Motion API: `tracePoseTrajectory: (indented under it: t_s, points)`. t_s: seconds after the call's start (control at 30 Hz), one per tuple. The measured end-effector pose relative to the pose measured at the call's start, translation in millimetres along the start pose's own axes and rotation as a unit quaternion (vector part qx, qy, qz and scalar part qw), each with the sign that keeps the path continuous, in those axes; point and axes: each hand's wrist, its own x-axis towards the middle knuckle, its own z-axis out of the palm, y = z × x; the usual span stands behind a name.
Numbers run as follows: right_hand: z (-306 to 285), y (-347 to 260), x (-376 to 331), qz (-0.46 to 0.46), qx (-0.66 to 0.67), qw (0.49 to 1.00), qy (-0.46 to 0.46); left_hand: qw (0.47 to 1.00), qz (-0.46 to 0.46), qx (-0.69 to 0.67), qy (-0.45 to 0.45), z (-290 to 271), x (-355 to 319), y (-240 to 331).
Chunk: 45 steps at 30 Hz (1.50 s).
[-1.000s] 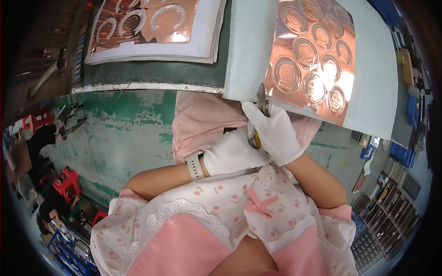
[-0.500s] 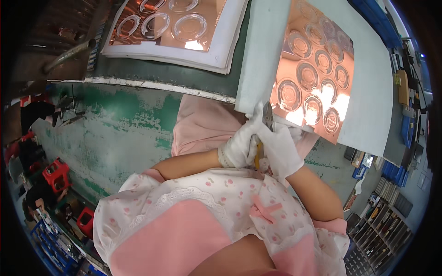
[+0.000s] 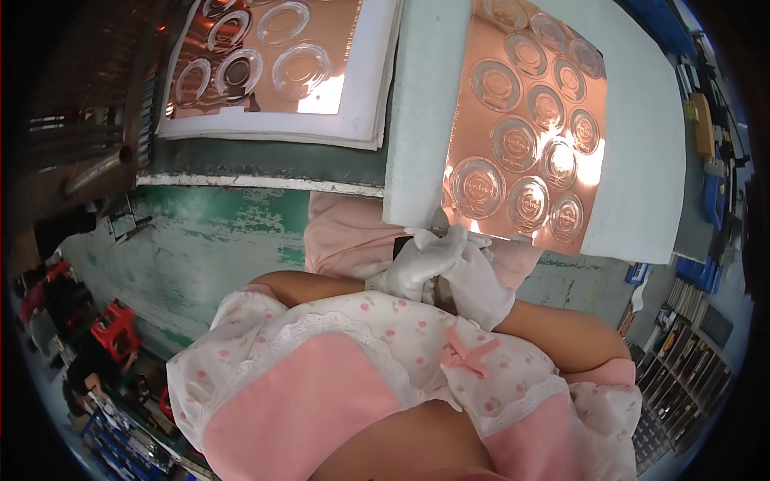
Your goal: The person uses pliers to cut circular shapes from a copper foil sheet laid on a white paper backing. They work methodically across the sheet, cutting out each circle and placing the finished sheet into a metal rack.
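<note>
My left hand [image 3: 413, 268] and my right hand [image 3: 477, 289], both in white gloves, are pressed together in front of my lap. They are closed round a pair of pliers [image 3: 439, 221]; only the grey jaws show above the fingers, and the handles are hidden. The jaws are at the near left corner of a shiny copper-coloured sheet [image 3: 464, 132] with several raised round shapes. My fingers lie just below that sheet's near edge; whether the jaws bite on it I cannot tell.
White paper [image 3: 634, 168] lies under the sheet. At the left, another copper-coloured sheet [image 3: 343, 44] with rings rests on stacked white paper [image 3: 365, 132] on a dark green table [image 3: 265, 159]. A red stool [image 3: 118, 329] and a rack [image 3: 682, 361] stand farther off.
My view has shifted, so the sheets and table sit farther left. My hands are lower in view and closer together; the yellow handle and most of the jaws are now covered.
</note>
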Motion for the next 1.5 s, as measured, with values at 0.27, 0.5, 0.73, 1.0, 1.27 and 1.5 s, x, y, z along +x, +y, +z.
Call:
tracePoseTrajectory:
  t_s: [0.27, 0.5, 0.73, 1.0, 1.27, 1.5]
  points:
    - [0.8, -5.8, 15.2, 0.147, 0.023, 0.989, -0.020, 0.877, -0.365, -0.309, 0.039, -17.2, -5.1, -6.2]
    - [-4.2, -17.7, 17.2, 0.131, -0.045, 0.988, -0.071, 0.874, -0.412, -0.256, 0.034, -17.9, 13.6, 31.8]
    - [-9.7, -21.4, 22.9, 0.167, 0.032, 0.983, -0.071, 0.871, -0.474, -0.119, 0.054, -10.6, 36.8, 80.4]
    - [-19.1, -14.6, 17.6, 0.130, 0.010, 0.985, -0.114, 0.893, -0.441, 0.072, 0.043, -13.4, 40.4, 105.6]
    - [-32.6, -16.5, 0.5, 0.094, -0.147, 0.971, -0.162, 0.876, -0.412, 0.126, 0.215, -33.0, 30.3, 161.8]
    - [-47.3, 32.8, -15.2, 0.015, 0.020, 0.976, -0.218, 0.852, -0.454, 0.177, 0.192, 1.8, 75.0, 172.1]
